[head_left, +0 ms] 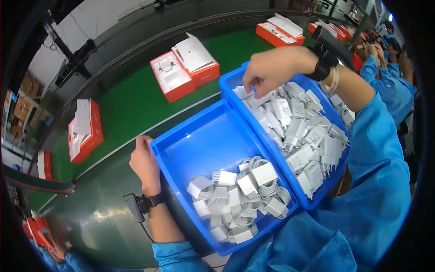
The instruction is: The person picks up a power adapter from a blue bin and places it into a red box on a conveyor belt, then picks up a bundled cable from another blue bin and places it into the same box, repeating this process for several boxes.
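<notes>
Above the blue bin of white charger plugs, my right hand reaches down with curled fingers. Its fingertips are at the plugs by the bin's far left corner; whether a plug is between them is hidden. My left hand is closed beside the far left corner of a second blue bin. Its fingers curl at the rim, and whatever they hold cannot be made out. Coiled white charging cables with white paper bands lie in the near part of that second bin.
A green conveyor belt runs behind the bins. Open red-and-white boxes stand along it. Co-workers in blue sleeves are at the far right; another person's hand is at lower left by red boxes.
</notes>
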A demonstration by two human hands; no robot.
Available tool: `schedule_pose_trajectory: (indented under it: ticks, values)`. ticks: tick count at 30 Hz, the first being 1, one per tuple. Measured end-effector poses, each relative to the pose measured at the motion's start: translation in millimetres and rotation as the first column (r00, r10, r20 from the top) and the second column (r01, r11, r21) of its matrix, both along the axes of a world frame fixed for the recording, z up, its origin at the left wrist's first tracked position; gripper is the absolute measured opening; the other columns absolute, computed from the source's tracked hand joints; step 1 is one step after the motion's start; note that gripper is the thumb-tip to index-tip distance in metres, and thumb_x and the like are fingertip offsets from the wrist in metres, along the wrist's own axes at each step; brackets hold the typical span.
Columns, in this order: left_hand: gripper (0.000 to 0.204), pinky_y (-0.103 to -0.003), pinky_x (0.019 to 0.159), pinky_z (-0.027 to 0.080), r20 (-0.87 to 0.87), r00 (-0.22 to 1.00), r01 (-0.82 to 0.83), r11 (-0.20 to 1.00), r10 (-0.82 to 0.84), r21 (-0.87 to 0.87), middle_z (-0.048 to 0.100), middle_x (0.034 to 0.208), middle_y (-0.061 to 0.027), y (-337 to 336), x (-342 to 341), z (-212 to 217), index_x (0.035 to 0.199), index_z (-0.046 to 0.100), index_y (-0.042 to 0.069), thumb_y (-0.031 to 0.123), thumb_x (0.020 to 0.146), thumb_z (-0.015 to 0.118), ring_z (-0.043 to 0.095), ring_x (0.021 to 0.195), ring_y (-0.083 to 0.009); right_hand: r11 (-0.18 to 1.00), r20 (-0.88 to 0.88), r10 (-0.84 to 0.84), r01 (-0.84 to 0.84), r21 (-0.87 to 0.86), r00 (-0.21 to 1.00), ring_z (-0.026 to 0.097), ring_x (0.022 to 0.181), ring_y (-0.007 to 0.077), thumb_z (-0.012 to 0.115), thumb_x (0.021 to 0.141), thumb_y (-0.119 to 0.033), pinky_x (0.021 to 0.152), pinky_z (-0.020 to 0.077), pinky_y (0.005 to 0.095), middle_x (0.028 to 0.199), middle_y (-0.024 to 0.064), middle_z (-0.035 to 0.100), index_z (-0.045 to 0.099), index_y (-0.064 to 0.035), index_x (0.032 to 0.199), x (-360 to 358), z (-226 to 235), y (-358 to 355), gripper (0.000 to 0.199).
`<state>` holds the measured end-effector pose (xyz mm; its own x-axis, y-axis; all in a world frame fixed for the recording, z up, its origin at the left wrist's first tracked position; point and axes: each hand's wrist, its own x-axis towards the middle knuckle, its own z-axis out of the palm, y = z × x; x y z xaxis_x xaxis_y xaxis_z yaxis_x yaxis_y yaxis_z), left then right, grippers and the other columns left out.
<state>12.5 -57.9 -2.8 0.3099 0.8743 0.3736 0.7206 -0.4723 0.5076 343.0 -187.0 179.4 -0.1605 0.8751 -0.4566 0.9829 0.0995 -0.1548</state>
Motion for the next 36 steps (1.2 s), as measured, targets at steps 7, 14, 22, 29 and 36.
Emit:
schedule_pose_trajectory:
  ticks: [7, 14, 22, 29, 36]
  values:
    - [0.016, -0.042, 0.06, 0.049, -0.012, 1.0, -0.01, 0.999, 0.011, 0.041, 0.066, 0.071, -0.0121, -14.8, 15.1, -5.1, 0.091, 0.06, 0.012, 0.027, 0.093, 0.053, 0.066, 0.069, -0.0345, 0.93, -0.318, 0.221, -0.102, 0.352, 0.922, 0.066, 0.078, 0.0267, 0.061, 0.086, -0.018, 0.07, 0.0521, 0.0371, 0.087, 0.0118, 0.068, 0.068, -0.0019, 0.097, 18.4, -22.3, -60.4, 0.021]
    - [0.017, -0.04, 0.064, 0.049, 0.022, 0.999, -0.041, 0.998, 0.042, -0.048, 0.067, 0.075, -0.0117, -36.9, 26.0, -23.3, 0.093, 0.061, 0.012, 0.026, 0.093, 0.052, 0.067, 0.072, -0.0312, 0.902, -0.182, 0.425, -0.398, 0.168, 0.887, 0.065, 0.082, 0.0344, 0.062, 0.084, -0.028, 0.07, 0.0522, 0.0425, 0.083, 0.0166, 0.066, 0.067, 0.0027, 0.09, -58.9, -54.4, -87.4, 0.031]
    - [0.016, -0.04, 0.064, 0.048, 0.0, 1.0, 0.008, 1.0, -0.008, 0.013, 0.068, 0.077, -0.0114, -12.6, 13.6, -15.5, 0.094, 0.062, 0.012, 0.025, 0.094, 0.052, 0.067, 0.073, -0.0313, 0.94, -0.19, 0.334, -0.341, -0.006, 0.923, 0.064, 0.082, 0.0369, 0.065, 0.082, -0.028, 0.069, 0.0516, 0.0444, 0.082, 0.0201, 0.064, 0.065, 0.0051, 0.083, -73.1, -37.1, -94.8, 0.033]
    - [0.015, -0.04, 0.062, 0.048, 0.009, 1.0, -0.017, 1.0, 0.017, 0.002, 0.067, 0.074, -0.011, -13.9, 16.3, -14.2, 0.093, 0.062, 0.013, 0.024, 0.092, 0.053, 0.066, 0.07, -0.0311, 0.817, -0.155, 0.574, -0.552, 0.166, 0.804, 0.066, 0.07, 0.0359, 0.064, 0.077, -0.011, 0.063, 0.0536, 0.0419, 0.075, 0.0191, 0.063, 0.061, 0.0065, 0.081, -73.4, -36.2, -96.3, 0.019]
    - [0.018, -0.043, 0.06, 0.048, 0.011, 1.0, -0.01, 1.0, 0.01, 0.011, 0.066, 0.069, -0.0121, -9.0, 2.1, -11.1, 0.091, 0.061, 0.012, 0.026, 0.094, 0.051, 0.066, 0.068, -0.0338, 0.922, -0.397, 0.386, -0.331, 0.202, 0.833, 0.065, 0.074, 0.0314, 0.073, 0.066, -0.026, 0.068, 0.0521, 0.0372, 0.078, 0.0182, 0.066, 0.068, 0.0052, 0.092, -67.6, 7.2, -28.2, 0.041]
